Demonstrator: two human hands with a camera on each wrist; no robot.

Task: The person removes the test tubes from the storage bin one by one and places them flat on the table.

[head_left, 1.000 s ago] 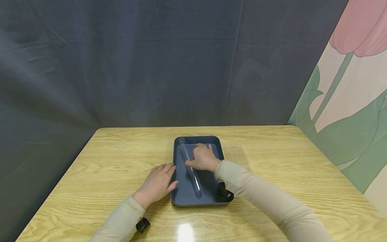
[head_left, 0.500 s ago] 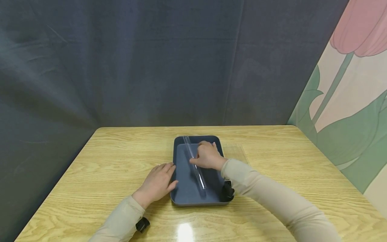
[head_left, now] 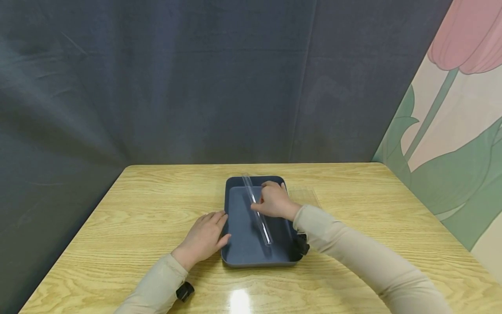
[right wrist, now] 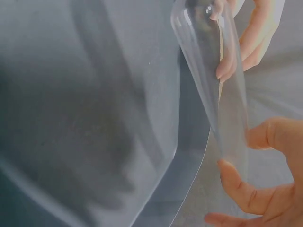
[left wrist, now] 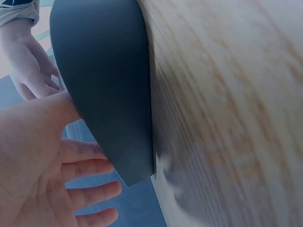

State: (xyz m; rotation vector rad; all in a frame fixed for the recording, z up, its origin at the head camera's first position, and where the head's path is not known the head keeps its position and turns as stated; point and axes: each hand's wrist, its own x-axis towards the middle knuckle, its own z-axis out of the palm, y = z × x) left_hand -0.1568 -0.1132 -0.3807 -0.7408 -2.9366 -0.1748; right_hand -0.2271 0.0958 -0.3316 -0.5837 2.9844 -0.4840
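Observation:
My right hand (head_left: 274,203) pinches a clear test tube (head_left: 265,231) near its middle, between thumb and fingertip. The tube slants over the dark blue-grey tray (head_left: 239,250), its far end overlapping the back rim in the head view. In the right wrist view the tube (right wrist: 201,61) shows its rounded end close to the camera, and the pinching right hand (right wrist: 270,184) has one fingertip apart from the glass. My left hand (head_left: 204,240) rests against the tray's left side with fingers extended. The left wrist view shows its thumb over the rim of the tray (left wrist: 104,94).
A transparent ribbed plastic piece (head_left: 306,197) lies on the wooden table (head_left: 157,196), just right of the tray and partly behind my right arm. A dark curtain (head_left: 219,87) hangs behind the table, and a flower-painted wall (head_left: 451,174) stands at the right.
My right hand has moved right and slightly away, carrying the test tube from the tray's left part towards its middle. The tube looks raised a little. The left hand stays in place.

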